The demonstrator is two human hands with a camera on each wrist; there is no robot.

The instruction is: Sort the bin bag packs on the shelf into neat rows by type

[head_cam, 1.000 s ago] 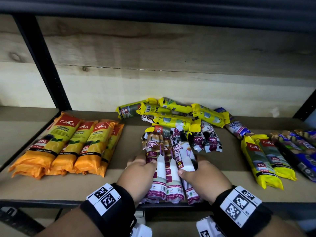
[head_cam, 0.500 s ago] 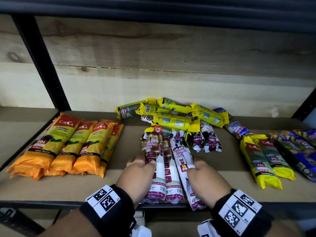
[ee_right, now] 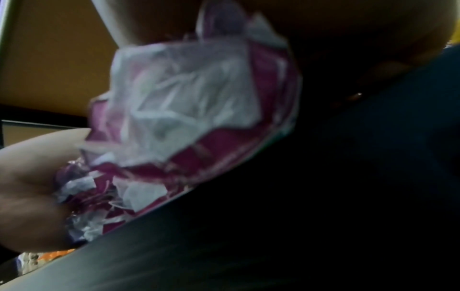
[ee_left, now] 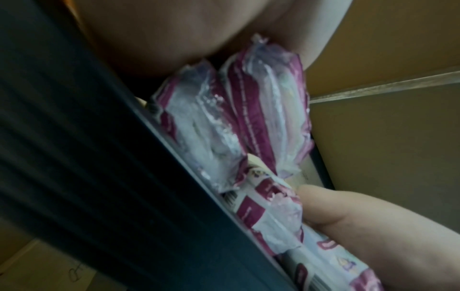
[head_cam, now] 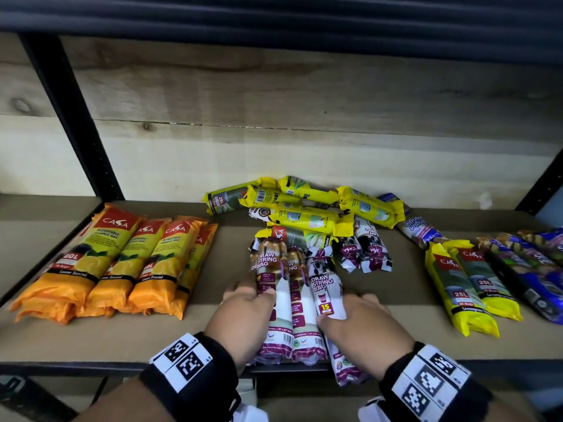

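Shelf (head_cam: 91, 336) ahead of me holds the packs in groups. My left hand (head_cam: 243, 321) grips the left side of the purple-and-white packs (head_cam: 300, 315) at the near middle edge, thumb on top. My right hand (head_cam: 362, 327) holds the rightmost one, thumb pressing its label. Orange packs (head_cam: 100, 269) lie in a row at left, a yellow heap (head_cam: 304, 208) sits far behind, yellow and blue packs (head_cam: 487, 281) at right.

glossy plastic drawstring packs (head_cam: 325, 295), matt wood-grain shelf (head_cam: 393, 303)
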